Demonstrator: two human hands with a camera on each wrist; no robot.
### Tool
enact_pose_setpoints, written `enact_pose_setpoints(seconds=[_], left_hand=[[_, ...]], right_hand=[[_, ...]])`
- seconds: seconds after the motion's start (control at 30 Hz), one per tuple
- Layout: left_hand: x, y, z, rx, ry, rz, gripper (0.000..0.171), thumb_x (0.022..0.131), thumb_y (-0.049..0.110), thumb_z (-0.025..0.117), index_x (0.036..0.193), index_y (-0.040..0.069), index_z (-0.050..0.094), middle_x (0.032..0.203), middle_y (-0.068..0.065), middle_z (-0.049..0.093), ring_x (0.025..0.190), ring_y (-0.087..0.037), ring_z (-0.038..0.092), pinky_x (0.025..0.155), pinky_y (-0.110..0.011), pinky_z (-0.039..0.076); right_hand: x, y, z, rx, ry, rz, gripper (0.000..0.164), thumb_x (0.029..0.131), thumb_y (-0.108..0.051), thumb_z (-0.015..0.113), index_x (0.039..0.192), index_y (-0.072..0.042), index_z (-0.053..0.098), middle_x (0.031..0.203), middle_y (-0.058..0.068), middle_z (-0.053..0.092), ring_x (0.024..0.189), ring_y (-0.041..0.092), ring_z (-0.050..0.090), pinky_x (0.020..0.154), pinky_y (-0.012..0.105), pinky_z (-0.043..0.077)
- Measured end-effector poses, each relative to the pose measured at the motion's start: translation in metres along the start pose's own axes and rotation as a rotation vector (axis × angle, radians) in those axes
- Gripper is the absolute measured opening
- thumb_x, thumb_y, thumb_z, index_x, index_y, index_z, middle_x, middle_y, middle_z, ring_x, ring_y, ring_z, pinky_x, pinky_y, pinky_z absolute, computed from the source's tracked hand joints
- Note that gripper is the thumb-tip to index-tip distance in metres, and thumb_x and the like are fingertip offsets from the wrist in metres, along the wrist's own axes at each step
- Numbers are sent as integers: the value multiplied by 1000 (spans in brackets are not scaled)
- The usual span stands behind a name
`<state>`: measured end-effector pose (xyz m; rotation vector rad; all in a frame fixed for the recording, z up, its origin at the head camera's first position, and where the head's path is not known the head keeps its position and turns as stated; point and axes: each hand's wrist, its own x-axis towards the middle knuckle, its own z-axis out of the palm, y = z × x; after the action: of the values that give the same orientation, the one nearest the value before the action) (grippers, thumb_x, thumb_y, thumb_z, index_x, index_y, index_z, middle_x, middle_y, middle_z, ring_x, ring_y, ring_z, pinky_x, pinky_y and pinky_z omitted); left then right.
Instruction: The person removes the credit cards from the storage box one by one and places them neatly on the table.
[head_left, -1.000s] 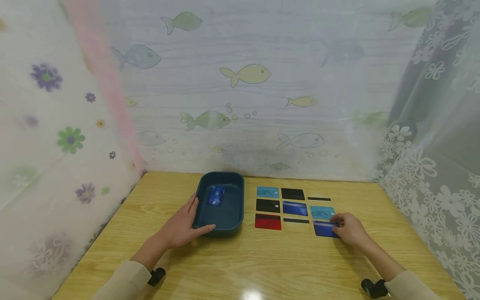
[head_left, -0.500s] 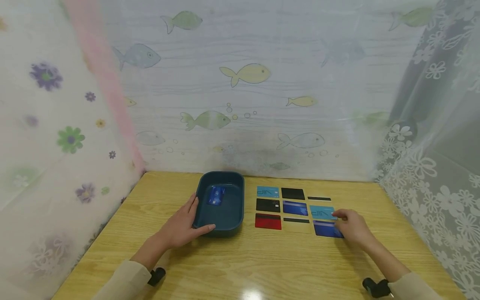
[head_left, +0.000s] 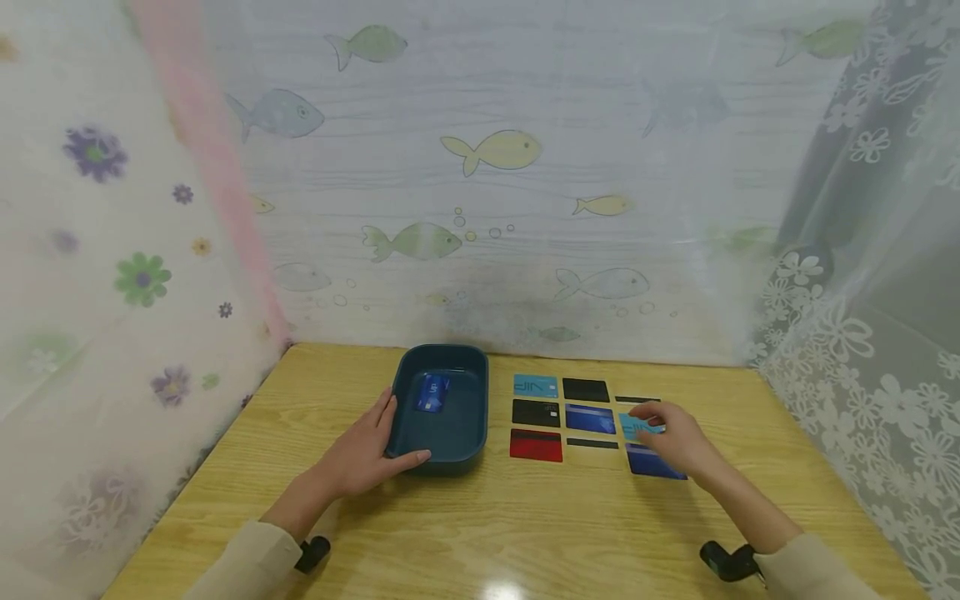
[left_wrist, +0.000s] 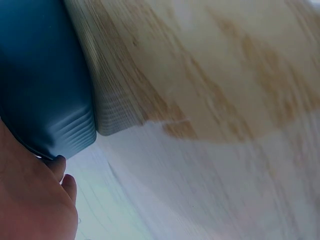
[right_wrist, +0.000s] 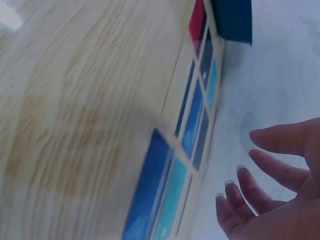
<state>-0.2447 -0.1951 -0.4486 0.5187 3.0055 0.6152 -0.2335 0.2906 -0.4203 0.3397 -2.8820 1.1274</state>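
Note:
My left hand (head_left: 356,454) lies with straight fingers along the near left side of a dark blue plastic tray (head_left: 453,437), thumb at its rim. Inside the tray is one blue card (head_left: 432,392). Over the right column of a card grid hovers my right hand (head_left: 678,437), its thumb and fingers apart and nothing between them in the right wrist view. It partly covers a light blue VIP card (head_left: 632,426). Just nearer lies a dark blue card (head_left: 655,462) with a stripe. A pale card (head_left: 637,399) with a black stripe lies beyond the hand.
To the left in the grid are another light blue card (head_left: 529,386), a black card (head_left: 586,390), a black chip card (head_left: 536,412), a blue card (head_left: 590,418), a red card (head_left: 536,447) and a pale striped card (head_left: 592,444). Fish-printed curtain (head_left: 487,250) hangs behind the table.
My right hand has left the near right dark blue card and moved up and left, over the light blue VIP card. The left hand and the tray have stayed put.

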Motion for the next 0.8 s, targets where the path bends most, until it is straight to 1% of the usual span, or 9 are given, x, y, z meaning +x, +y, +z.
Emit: enact_pose_setpoints(seconds=[0.17, 0.23, 0.43, 0.57, 0.8], left_hand=[[1, -1, 0, 2, 0, 2, 120, 88, 83, 51, 163, -2, 9, 171, -17, 1, 154, -42, 18, 118, -61, 28], [1, -1, 1, 1, 3, 7, 121, 88, 83, 50, 162, -2, 10, 171, -18, 2, 154, -42, 18, 118, -61, 28], [2, -2, 2, 3, -6, 0, 122, 86, 85, 49, 163, 0, 9, 172, -15, 0, 155, -40, 17, 119, -59, 28], [3, -3, 3, 2, 2, 6, 122, 86, 85, 49, 163, -1, 10, 172, -16, 2, 155, -40, 18, 119, -60, 28], [3, -3, 3, 8, 10, 9, 122, 86, 85, 49, 163, -1, 10, 171, -17, 3, 154, -40, 18, 119, -60, 28]], right_hand=[[10, -22, 12, 51, -28, -49, 37, 98, -6, 66, 130, 9, 61, 128, 30, 58, 115, 50, 56, 90, 55, 54], [14, -31, 19, 69, -40, -54, 37, 98, -7, 67, 131, 8, 61, 130, 28, 58, 116, 48, 56, 91, 54, 54], [26, -56, 39, 112, -93, -88, 35, 99, -8, 66, 131, 4, 62, 132, 24, 58, 120, 44, 55, 97, 54, 51], [34, -68, 49, 143, -112, -115, 36, 99, -8, 65, 132, 4, 61, 132, 22, 57, 121, 44, 53, 100, 54, 49], [44, -83, 61, 141, -133, -189, 34, 99, -6, 65, 131, 3, 62, 128, 24, 59, 118, 44, 56, 97, 54, 49]])
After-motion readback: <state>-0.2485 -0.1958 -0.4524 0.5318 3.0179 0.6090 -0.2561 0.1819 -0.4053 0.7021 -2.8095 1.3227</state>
